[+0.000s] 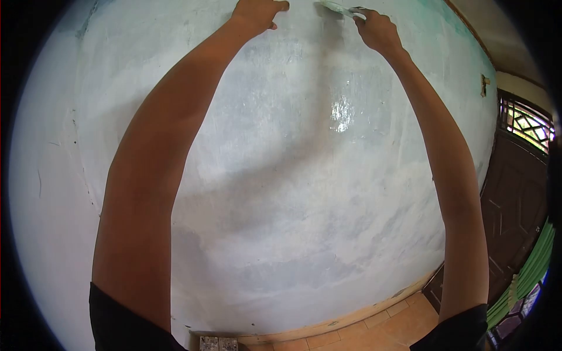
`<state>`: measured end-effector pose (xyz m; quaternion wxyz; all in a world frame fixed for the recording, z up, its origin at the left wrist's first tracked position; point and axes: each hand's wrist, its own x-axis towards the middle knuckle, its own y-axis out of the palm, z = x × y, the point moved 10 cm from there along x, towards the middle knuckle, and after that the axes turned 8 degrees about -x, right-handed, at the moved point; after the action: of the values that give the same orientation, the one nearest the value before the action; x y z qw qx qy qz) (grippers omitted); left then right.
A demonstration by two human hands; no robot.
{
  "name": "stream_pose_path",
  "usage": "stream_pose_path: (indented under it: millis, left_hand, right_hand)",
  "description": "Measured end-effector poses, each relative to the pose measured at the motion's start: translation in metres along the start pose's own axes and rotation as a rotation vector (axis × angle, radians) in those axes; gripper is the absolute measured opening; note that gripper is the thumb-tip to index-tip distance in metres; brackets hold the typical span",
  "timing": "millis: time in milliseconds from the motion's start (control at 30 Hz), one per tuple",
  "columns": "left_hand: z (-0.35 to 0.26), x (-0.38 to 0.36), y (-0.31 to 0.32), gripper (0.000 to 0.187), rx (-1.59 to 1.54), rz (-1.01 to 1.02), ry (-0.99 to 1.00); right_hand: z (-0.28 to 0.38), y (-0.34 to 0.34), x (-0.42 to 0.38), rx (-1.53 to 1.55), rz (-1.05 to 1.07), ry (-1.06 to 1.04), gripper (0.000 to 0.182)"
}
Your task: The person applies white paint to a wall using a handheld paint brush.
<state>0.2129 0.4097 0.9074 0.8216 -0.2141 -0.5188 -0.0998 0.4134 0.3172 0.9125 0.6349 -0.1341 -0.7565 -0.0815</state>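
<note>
Both my arms reach up against a pale, patchy wall [281,193]. My right hand [377,29] grips the handle of a paintbrush [338,8] whose pale bristles lie flat on the wall near the top edge of the view. My left hand [257,13] rests with fingers spread against the wall, a short way left of the brush, holding nothing. A wet, shiny patch [341,112] glistens on the wall below the brush.
A dark wooden door [515,193] with a patterned glass panel above it stands at the right. Green slats [530,269] lean by the door. Orange floor tiles [374,327] and a wooden skirting run along the wall's base. A small patterned block [218,343] sits at the bottom.
</note>
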Motion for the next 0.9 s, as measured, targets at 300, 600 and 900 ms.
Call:
stream_pose_path:
  millis: [300, 600, 900]
  left_hand:
    - [0.007, -0.006, -0.006, 0.065, -0.112, -0.022, 0.047]
    - [0.002, -0.006, -0.005, 0.057, -0.119, 0.028, -0.002]
    - [0.003, -0.010, -0.009, 0.052, -0.214, -0.007, -0.074]
  right_hand:
    - [0.027, 0.012, -0.091, 0.058, 0.077, 0.021, 0.028]
    - [0.010, -0.041, -0.041, -0.078, 0.026, -0.056, 0.023]
    - [0.017, 0.010, -0.038, 0.034, 0.061, 0.078, 0.034]
